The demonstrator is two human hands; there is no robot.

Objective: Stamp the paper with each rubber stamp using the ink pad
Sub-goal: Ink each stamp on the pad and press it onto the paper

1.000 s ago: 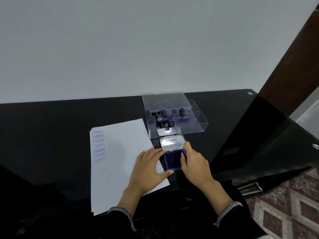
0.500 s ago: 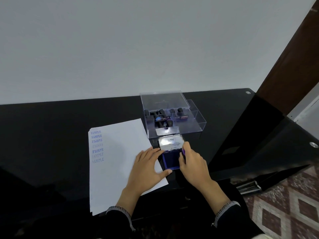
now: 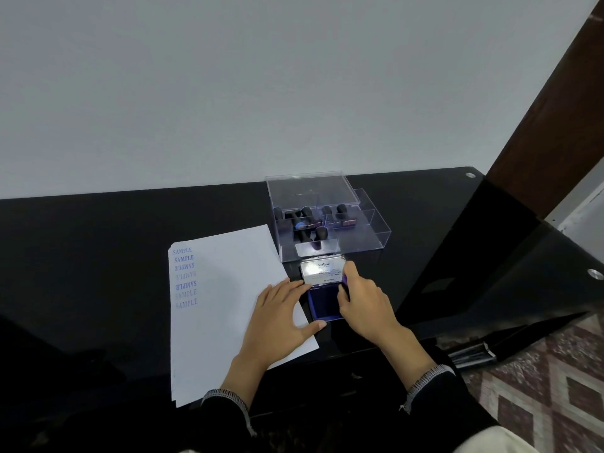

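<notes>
A white paper sheet [image 3: 222,289] lies on the black table, with several blue "SAMPLE" prints down its left edge. To its right sits the open ink pad [image 3: 322,305], its blue pad showing and its silver lid [image 3: 322,271] raised at the back. My left hand [image 3: 277,318] rests flat on the paper's right part, fingers straight, fingertips by the pad's left edge. My right hand [image 3: 366,305] grips a small purple-based rubber stamp [image 3: 344,280] at the pad's right side. The hand hides the stamp's face.
A clear plastic box [image 3: 359,237] with its lid up stands just behind the ink pad and holds several black-handled stamps [image 3: 305,220]. The glossy black table [image 3: 98,256] ends at the right, where a lower black surface and a patterned floor begin.
</notes>
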